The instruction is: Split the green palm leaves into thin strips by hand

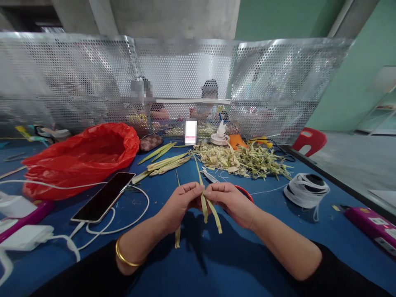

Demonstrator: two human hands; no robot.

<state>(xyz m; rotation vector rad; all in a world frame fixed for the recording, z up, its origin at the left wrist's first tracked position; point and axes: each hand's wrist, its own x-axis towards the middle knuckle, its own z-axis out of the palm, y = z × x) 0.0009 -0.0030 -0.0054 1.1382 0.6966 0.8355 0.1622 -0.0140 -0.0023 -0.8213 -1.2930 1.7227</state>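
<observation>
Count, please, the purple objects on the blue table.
2. One purple object is at the picture's left edge, partly hidden by white chargers; the other purple object is at its right edge. More may be hidden.

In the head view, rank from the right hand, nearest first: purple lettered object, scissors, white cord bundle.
1. Scissors: partly behind the right hand.
2. White cord bundle: to its right.
3. Purple lettered object: farther right.
</observation>
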